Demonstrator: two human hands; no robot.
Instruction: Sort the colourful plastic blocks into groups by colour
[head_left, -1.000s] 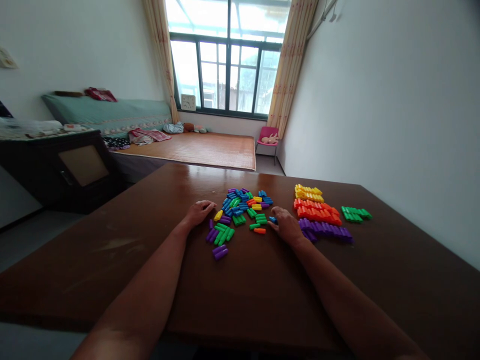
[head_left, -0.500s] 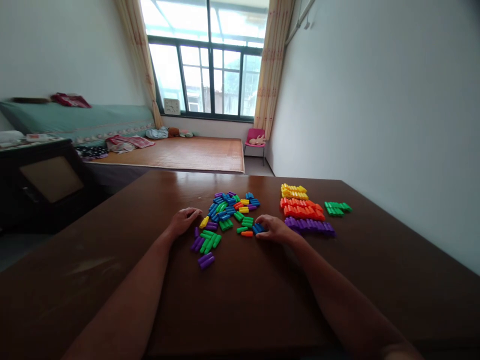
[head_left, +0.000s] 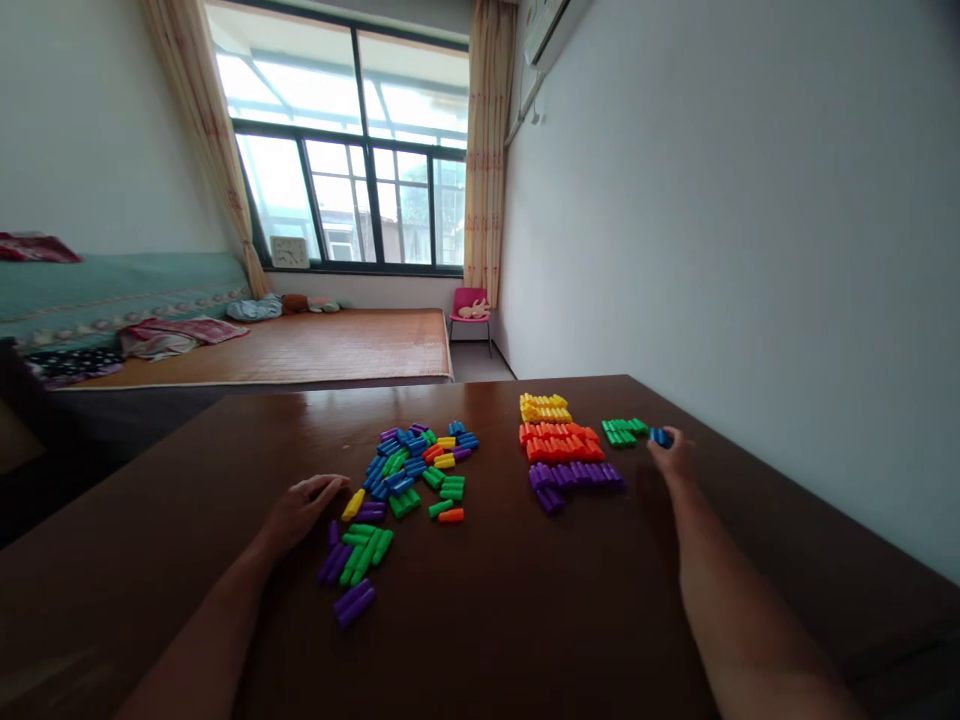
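A loose pile of mixed coloured plastic pieces [head_left: 409, 470] lies on the brown table [head_left: 525, 600]. To its right are sorted rows: yellow [head_left: 545, 407], orange [head_left: 561, 442], purple [head_left: 574, 476] and green [head_left: 623, 431]. My right hand [head_left: 673, 455] reaches out to the right of the green row and pinches a blue piece [head_left: 660, 437] just beside it. My left hand [head_left: 300, 508] rests flat on the table, fingers loosely curled, at the left edge of the pile, close to a yellow piece [head_left: 353, 503] and several purple and green pieces.
The table runs along a white wall [head_left: 750, 250] on the right. Beyond the far edge are a low wooden platform bed [head_left: 300, 345], a pink chair [head_left: 470, 303] and a large window [head_left: 352, 180].
My right hand picked up a blue piece at the pile's right edge and carried it right, past the sorted rows, to beside the green row. The view turned right. My left hand stayed put.
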